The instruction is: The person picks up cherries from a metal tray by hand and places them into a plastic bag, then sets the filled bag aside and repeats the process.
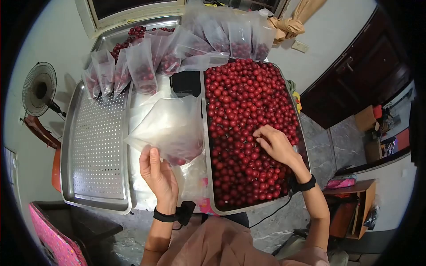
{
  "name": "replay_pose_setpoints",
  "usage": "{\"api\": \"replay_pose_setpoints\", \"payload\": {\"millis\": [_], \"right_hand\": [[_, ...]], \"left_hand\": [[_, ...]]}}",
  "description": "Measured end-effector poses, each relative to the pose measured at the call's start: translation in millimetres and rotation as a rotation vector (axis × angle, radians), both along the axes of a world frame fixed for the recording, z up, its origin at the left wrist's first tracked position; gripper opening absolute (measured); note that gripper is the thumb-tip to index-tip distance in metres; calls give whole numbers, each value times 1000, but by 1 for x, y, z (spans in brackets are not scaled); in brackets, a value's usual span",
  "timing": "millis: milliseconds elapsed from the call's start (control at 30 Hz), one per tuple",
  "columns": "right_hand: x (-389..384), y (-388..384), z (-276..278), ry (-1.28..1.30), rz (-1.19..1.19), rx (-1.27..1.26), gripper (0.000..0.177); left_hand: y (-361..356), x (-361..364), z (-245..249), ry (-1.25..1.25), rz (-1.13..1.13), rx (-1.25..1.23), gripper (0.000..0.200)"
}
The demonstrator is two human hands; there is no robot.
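My left hand (157, 173) pinches the edge of a clear plastic bag (171, 124) between thumb and fingers. A few round red fruits (178, 161) sit at the bottom of that bag, which lies tilted over the table. To the right, a deep metal tray (205, 146) is heaped with small, round, cherry-like red fruits (248, 97). My right hand (276, 144) rests on this heap, its fingers curled down and the thumb close to them. Whatever lies between those fingertips is hidden.
A perforated metal tray (97, 150) stands on the left. Several filled plastic bags (142, 73) line the back, near another metal tray (171, 21) with fruit. A black cloth-like item (185, 83) lies between. A fan (41, 91) stands far left. A cable (275, 213) hangs by my right wrist.
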State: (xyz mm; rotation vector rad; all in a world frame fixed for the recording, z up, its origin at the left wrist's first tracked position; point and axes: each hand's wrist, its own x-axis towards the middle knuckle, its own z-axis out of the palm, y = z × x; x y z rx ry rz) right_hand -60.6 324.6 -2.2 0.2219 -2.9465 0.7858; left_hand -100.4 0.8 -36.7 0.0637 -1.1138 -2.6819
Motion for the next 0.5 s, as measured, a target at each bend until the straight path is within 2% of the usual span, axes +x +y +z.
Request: {"api": "replay_pose_setpoints", "payload": {"millis": [167, 300, 400, 500], "right_hand": [[-20, -4, -22, -63, -18, 119, 30], [-24, -10, -26, -27, -25, 206, 31], [-26, -9, -28, -48, -56, 207, 30], [-23, -9, -21, -39, -73, 103, 29]], "left_hand": [[0, 1, 1, -12, 18, -5, 16], [0, 1, -4, 29, 2, -23, 15], [2, 5, -2, -25, -25, -48, 13], [2, 9, -3, 74, -68, -95, 11]]}}
